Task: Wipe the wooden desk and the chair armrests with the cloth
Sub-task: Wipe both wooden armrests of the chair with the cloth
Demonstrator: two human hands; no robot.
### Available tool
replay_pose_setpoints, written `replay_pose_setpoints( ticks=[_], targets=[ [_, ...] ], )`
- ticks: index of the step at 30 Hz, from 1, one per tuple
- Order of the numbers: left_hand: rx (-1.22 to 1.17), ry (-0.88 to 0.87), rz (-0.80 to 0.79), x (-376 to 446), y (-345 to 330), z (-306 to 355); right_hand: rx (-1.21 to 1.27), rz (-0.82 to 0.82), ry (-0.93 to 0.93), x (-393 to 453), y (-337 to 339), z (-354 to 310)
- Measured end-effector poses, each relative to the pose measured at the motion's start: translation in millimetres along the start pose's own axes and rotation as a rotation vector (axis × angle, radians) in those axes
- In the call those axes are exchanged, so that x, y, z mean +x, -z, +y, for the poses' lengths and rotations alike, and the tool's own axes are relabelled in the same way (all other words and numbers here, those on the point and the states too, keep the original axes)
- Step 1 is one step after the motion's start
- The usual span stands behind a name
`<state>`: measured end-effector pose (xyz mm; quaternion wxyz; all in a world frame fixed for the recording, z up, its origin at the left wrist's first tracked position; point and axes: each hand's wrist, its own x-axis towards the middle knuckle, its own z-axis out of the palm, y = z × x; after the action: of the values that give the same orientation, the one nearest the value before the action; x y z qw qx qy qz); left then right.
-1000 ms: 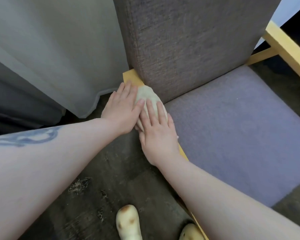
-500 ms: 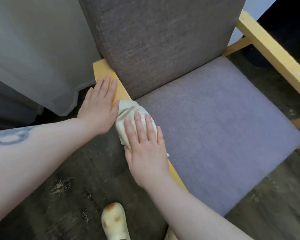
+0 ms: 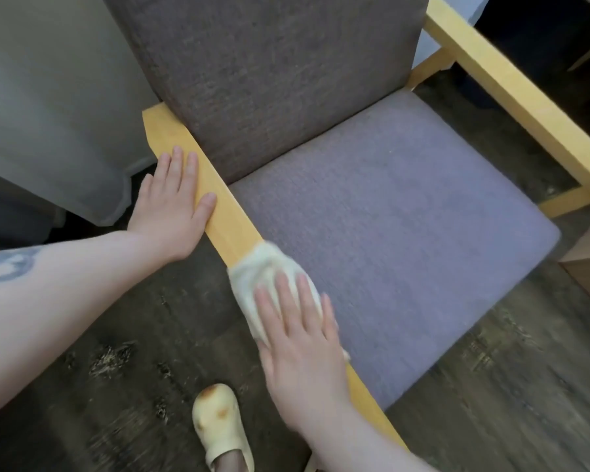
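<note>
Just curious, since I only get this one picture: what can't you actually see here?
- Desk: not identifiable in the head view.
- Armrest under the cloth: hidden by cloth and right hand.
- Cloth edges: blurred.
- Far armrest: cut off by the right edge.
- Left hand palm: faces down.

Soft even light, slight motion blur

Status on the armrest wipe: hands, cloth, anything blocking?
Right hand flat, pressing cloth on the near armrest. Left hand flat, bracing its outer edge. Rest of that armrest unobstructed; far armrest not touched.
</note>
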<state>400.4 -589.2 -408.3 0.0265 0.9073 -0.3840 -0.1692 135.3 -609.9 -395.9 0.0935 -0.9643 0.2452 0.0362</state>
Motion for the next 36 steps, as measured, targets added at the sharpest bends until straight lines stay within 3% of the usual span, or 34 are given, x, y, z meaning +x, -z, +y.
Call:
replay_pose_setpoints(
  ticks=[3,8,9,11,12,15,16,21,30,36],
  targets=[
    [0.026,-0.012,-0.002,2.4,0.1,-1.7,-0.028,-0.07,-0.026,39.6,4.2,-8.9],
    [0.03,-0.019,-0.018,1.6,3.1,-1.5,-0.033,0.001,0.021,-84.4,0.1,27.0],
    [0.018,-0.009,-0.017,-0.1,3.0,0.5,-0.016,0.051,-0.017,-108.9,-3.0,30.7],
    [-0.007,0.024,-0.007,-4.3,1.4,7.6,0.219,0.121,-0.27,-130.2,4.2,33.3],
    [-0.016,0.042,0.007,-7.7,-1.0,12.9,0.221,0.143,-0.28,-133.7,6.1,34.9],
    [-0.038,0.086,0.08,-17.0,-10.6,29.0,-0.035,0.002,0.014,-110.0,5.7,41.2],
    [-0.043,0.089,0.1,-20.3,-14.0,32.8,-0.025,-0.026,0.025,-90.4,3.4,41.0],
    [-0.05,0.043,0.149,-28.8,-23.0,33.8,-0.026,-0.069,-0.026,17.7,2.6,-5.3],
    [0.033,0.024,0.158,-28.0,-24.3,30.9,-0.15,-0.001,-0.028,-137.8,-11.8,56.3],
    [0.026,-0.037,0.179,-27.7,-24.0,31.1,-0.061,-0.001,-0.087,-38.2,-3.4,10.5]
  ],
)
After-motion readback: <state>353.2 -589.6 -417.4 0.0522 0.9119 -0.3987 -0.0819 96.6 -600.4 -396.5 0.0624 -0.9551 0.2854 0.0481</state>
